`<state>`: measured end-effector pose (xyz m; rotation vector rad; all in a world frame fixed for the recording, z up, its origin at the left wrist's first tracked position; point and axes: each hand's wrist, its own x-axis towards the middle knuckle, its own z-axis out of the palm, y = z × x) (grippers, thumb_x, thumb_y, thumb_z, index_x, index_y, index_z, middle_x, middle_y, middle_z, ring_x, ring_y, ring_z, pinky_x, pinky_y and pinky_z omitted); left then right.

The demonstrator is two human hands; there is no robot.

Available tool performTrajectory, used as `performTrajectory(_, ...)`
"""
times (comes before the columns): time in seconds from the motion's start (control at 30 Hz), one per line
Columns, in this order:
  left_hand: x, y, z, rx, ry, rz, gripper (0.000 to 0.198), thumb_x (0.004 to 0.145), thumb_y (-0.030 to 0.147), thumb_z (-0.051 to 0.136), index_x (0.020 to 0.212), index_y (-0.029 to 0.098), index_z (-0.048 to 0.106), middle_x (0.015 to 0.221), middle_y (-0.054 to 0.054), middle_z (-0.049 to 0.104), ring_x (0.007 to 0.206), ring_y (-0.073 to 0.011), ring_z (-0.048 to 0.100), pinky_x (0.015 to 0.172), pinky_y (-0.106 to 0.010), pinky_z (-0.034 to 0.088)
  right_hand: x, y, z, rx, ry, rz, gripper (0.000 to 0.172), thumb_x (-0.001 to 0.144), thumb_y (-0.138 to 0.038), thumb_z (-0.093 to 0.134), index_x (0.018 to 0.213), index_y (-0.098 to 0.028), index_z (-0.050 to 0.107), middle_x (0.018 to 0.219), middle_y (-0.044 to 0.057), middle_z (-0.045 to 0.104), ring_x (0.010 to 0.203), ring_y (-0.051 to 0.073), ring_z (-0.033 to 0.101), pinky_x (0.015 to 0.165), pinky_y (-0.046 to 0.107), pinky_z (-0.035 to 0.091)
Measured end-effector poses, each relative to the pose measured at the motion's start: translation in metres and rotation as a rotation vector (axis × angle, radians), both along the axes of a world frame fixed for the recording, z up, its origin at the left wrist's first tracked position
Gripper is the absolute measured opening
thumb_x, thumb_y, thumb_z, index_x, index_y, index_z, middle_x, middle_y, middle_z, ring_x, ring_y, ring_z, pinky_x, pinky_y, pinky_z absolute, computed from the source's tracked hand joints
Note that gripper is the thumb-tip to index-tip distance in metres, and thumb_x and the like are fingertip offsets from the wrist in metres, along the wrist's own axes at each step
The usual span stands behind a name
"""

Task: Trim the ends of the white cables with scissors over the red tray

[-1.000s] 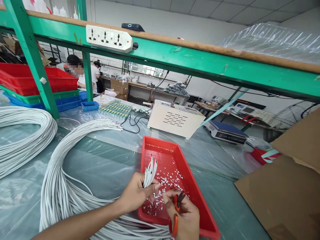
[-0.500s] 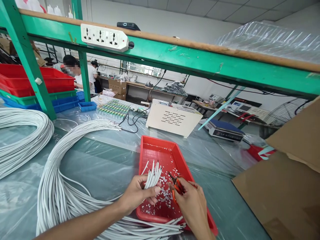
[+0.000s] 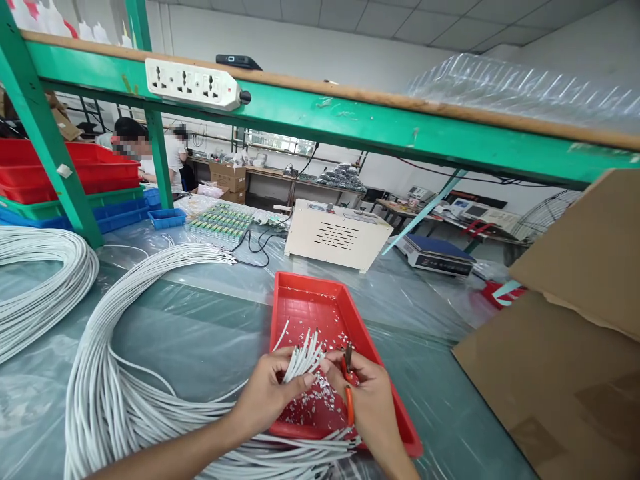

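Observation:
My left hand (image 3: 267,392) is closed around a bunch of white cables (image 3: 304,357), their cut ends pointing up and slightly right. Orange-handled cutters (image 3: 349,403) rest in my right hand (image 3: 373,397), jaws pointing up. The thumb and forefinger of that hand reach to the right side of the cable tips; whether they pinch one is too small to tell. Both hands are over a red tray (image 3: 306,285), where small pale offcuts (image 3: 324,395) lie scattered. A long curved bundle of white cables (image 3: 93,373) sweeps around on the left and passes under my left forearm.
A cable coil (image 3: 75,267) lies at far left. Behind the tray stand a beige machine (image 3: 335,237), a blue-topped scale (image 3: 435,253) and green circuit boards (image 3: 220,223). A cardboard box (image 3: 560,373) is at right. A green shelf beam (image 3: 360,120) crosses above; two people work beyond.
My right hand has moved left to the cable tips, and the cutters have swung upright in it. My left hand keeps its hold on the bunch. The whole view has shifted slightly.

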<state>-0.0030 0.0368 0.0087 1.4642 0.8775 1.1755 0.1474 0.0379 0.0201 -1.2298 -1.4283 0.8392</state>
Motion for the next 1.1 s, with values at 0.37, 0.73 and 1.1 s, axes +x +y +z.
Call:
performTrajectory(0.37, 0.009, -0.002, 0.017, -0.138, 0.062, -0.082, 0.024, 0.069, 0.031, 0.064, 0.081, 0.01, 0.062, 0.069, -0.003, 0.06, 0.066, -0.0142, 0.054, 0.061, -0.023, 0.04, 0.016, -0.005, -0.013, -0.098, 0.107, 0.096, 0.016, 0.065, -0.027, 0.063, 0.057, -0.016, 0.054, 0.053, -0.004, 0.049, 0.05, 0.011, 0.042, 0.048, 0.021, 0.036)
performTrajectory(0.73, 0.013, 0.008, 0.011, -0.172, 0.053, -0.187, 0.027, 0.075, 0.034, 0.058, 0.085, 0.01, 0.064, 0.06, 0.0, 0.057, 0.049, -0.0074, 0.048, 0.05, -0.019, 0.037, 0.036, -0.011, -0.012, 0.036, -0.165, -0.058, 0.02, 0.064, -0.03, 0.066, 0.051, -0.019, 0.055, 0.055, -0.001, 0.053, 0.063, 0.017, 0.047, 0.064, 0.027, 0.035)
performTrajectory(1.1, 0.009, 0.003, 0.013, -0.194, 0.044, -0.161, 0.031, 0.076, 0.039, 0.055, 0.081, 0.009, 0.061, 0.056, 0.002, 0.051, 0.04, -0.0041, 0.038, 0.039, -0.016, 0.028, 0.05, -0.01, -0.013, 0.281, -0.719, -0.013, 0.037, 0.063, -0.021, 0.064, 0.047, -0.02, 0.031, 0.045, -0.01, 0.026, 0.045, 0.008, 0.02, 0.078, 0.031, 0.03)
